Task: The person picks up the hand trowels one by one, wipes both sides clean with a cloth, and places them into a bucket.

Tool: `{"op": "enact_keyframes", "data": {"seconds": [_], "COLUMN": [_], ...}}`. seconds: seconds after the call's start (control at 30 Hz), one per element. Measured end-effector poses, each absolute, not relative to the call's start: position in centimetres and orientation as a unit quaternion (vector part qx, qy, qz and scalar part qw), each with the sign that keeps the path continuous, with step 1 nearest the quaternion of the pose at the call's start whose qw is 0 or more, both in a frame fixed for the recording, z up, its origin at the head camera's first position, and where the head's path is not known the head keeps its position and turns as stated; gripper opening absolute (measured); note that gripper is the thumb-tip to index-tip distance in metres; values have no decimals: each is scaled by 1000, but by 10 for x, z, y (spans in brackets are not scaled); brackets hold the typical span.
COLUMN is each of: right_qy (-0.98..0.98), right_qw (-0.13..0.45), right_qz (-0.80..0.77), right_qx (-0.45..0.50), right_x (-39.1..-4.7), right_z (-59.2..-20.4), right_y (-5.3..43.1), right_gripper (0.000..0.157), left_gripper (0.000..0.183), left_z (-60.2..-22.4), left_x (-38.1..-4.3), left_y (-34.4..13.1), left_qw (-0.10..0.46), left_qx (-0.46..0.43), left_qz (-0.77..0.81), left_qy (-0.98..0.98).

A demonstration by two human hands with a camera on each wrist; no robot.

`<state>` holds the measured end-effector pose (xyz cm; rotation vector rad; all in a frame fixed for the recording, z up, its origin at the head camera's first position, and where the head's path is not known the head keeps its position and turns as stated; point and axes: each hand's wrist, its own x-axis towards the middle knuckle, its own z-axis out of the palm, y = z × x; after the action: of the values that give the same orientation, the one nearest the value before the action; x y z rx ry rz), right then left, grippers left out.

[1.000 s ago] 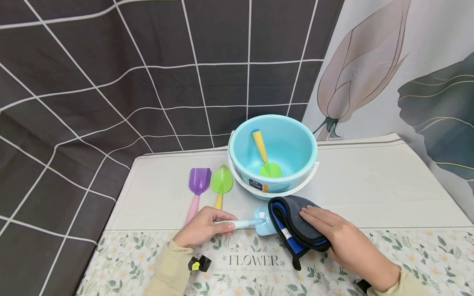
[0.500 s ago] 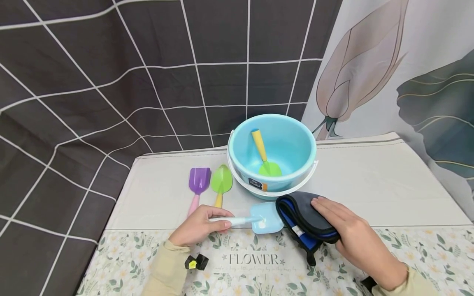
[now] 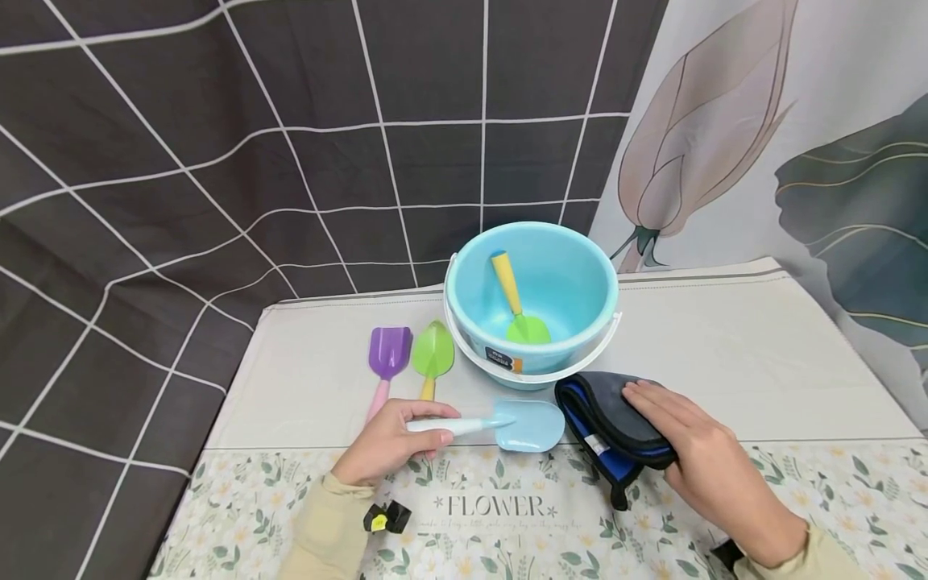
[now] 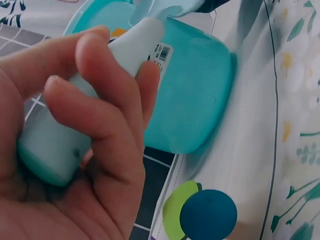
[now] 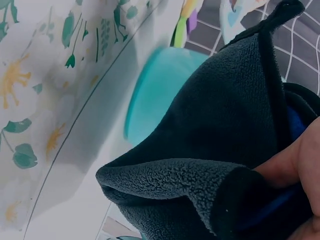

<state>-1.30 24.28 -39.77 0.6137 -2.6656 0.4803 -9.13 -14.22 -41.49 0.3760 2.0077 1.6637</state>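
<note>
My left hand (image 3: pixel 387 443) grips the white handle of a light blue toy shovel (image 3: pixel 532 427), its blade pointing right. In the left wrist view, the fingers curl round that handle (image 4: pixel 55 135). My right hand (image 3: pixel 706 459) holds a folded grey cloth (image 3: pixel 609 411) with a blue inside and black edging, just right of the blade. The right wrist view has the thumb tucked into a fold of the cloth (image 5: pixel 220 100); the other fingers are hidden there, but in the head view they lie along its top.
Behind the hands stands a light blue bucket (image 3: pixel 580 274) with a white handle; a green and yellow shovel (image 3: pixel 528 330) leans inside. A purple and pink shovel (image 3: pixel 390 350) and a green and yellow trowel (image 3: pixel 433 350) lie left of it. A flower-patterned cloth (image 3: pixel 507 556) covers the table front.
My right hand and the cloth have moved right, off the shovel's blade, which is now fully uncovered. The left hand keeps its grip with only a slight shift.
</note>
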Motion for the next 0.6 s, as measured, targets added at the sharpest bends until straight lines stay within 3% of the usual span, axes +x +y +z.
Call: {"op": "enact_keyframes", "data": {"seconds": [0.4, 0.6], "right_qy": [-942, -932], "right_qw": [202, 230], "right_qz": [175, 199], "right_qx": [204, 198], "right_x": [-15, -17], "right_z": [-393, -392], "right_y": [243, 241], "right_gripper": [91, 88], "left_gripper": [35, 26], "left_z": [-417, -420], "left_x": [-87, -86], "left_y": [-135, -132], "left_qw": [211, 199], "left_qx": [119, 103], "left_qz": [604, 607], "left_qy": [759, 762]}}
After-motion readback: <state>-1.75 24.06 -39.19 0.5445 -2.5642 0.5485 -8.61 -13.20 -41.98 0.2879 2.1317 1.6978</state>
